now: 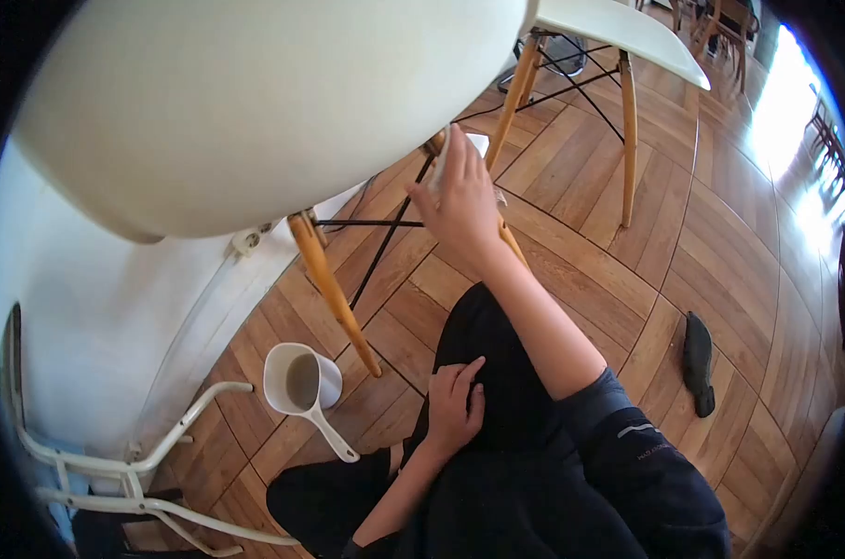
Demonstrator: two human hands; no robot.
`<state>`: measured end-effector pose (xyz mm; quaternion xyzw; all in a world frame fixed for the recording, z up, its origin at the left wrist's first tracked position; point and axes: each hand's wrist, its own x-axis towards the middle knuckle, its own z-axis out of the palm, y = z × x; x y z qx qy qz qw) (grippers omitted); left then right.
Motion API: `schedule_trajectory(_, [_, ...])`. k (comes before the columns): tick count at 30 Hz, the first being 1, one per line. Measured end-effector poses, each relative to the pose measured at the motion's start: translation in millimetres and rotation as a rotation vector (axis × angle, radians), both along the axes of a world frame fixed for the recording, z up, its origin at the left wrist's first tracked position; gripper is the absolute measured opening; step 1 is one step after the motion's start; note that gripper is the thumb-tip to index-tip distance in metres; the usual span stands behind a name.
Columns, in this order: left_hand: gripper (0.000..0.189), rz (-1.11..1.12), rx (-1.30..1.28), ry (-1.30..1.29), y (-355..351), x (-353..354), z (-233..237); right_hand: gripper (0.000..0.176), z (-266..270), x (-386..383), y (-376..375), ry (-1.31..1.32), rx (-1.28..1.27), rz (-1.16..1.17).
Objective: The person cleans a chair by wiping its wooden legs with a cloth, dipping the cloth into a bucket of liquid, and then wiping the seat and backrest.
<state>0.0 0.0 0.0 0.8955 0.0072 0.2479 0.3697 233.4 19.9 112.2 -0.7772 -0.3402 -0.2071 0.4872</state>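
Observation:
My right hand [464, 196] is closed on a white cloth [479, 143], which shows at the fingers' edges, against the wooden leg of a white chair [283, 102]. Most of that leg is hidden behind the hand and forearm. The chair's smooth shell fills the upper left, and its nearer wooden leg [329, 279] slants down to the floor. Dark metal rods cross beneath the seat. On my black-clothed knee rests my left hand [455, 407], holding nothing, its fingers loosely stretched and apart.
A white dipper [327, 382] with greyish liquid stands left of my knee, handle toward me. White metal tubing [143, 503] lies lower left near the wall with a socket [247, 244]. Another white chair [627, 37] stands behind; a dark shoe-like object [698, 363] lies right on wood-patterned tiles.

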Motion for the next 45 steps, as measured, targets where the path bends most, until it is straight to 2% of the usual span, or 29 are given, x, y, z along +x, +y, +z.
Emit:
schedule_trajectory(2, [0.039, 0.089, 0.061, -0.055, 8, -4, -4, 0.067, 1, -11, 11, -0.252, 0.025, -0.203])
schedule_trajectory(3, [0.039, 0.086, 0.018, -0.044, -19, 12, -14, 0.067, -6, 9, -10, -0.247, -0.02, -0.201])
schedule_trajectory(6, [0.035, 0.112, 0.136, -0.103, -7, 11, -19, 0.051, 9, 20, -2, -0.206, 0.202, 0.025])
schedule_trajectory(12, [0.035, 0.143, 0.164, -0.111, -3, 0, -25, 0.037, 16, 24, 9, -0.087, 0.329, -0.002])
schedule_trajectory(16, [0.039, 0.136, 0.148, -0.112, -4, 1, -30, 0.033, 16, 33, -2, -0.271, 0.167, -0.035])
schedule_trajectory(18, [0.041, 0.136, 0.156, -0.134, -4, 3, -32, 0.03, 18, 36, -9, -0.527, 0.078, -0.17])
schedule_trajectory(22, [0.042, 0.126, 0.167, -0.141, -2, 3, -31, 0.032, 9, 45, -7, -0.598, 0.102, -0.117])
schedule_trajectory(24, [0.043, 0.129, 0.162, -0.137, 0, 2, -32, 0.037, 4, 38, -3, -0.207, 0.379, 0.201])
schedule_trajectory(25, [0.041, 0.135, 0.156, -0.136, 0, 1, -32, 0.037, 4, 33, -2, -0.208, 0.38, 0.204])
schedule_trajectory(27, [0.039, 0.144, 0.147, -0.14, -1, 5, -32, 0.045, 4, 25, 0, 0.005, 0.334, 0.104])
schedule_trajectory(28, [0.035, 0.153, 0.144, -0.129, -1, 7, -31, 0.05, 2, 27, 0, -0.079, 0.214, 0.053])
schedule_trajectory(34, [0.018, 0.13, 0.069, -0.136, 2, 45, 4, 0.058, -23, 24, -20, -0.041, 0.138, 0.056])
schedule_trajectory(36, [0.015, 0.119, 0.037, -0.161, -2, 56, 20, 0.057, -51, 26, -38, 0.022, 0.035, 0.062])
schedule_trajectory(38, [0.011, 0.051, 0.198, -0.129, -6, 60, 31, 0.058, -89, 27, -63, 0.098, -0.031, 0.099])
schedule_trajectory(39, [0.011, 0.052, 0.199, -0.137, -4, 60, 28, 0.058, -109, 31, -75, 0.09, -0.031, 0.099])
schedule_trajectory(41, [0.012, 0.088, 0.118, -0.231, -1, 53, 15, 0.06, -139, 33, -97, 0.365, -0.053, 0.257])
schedule_trajectory(45, [0.013, 0.095, 0.1, -0.244, 2, 50, 14, 0.062, -97, 28, -86, 0.392, -0.059, 0.286])
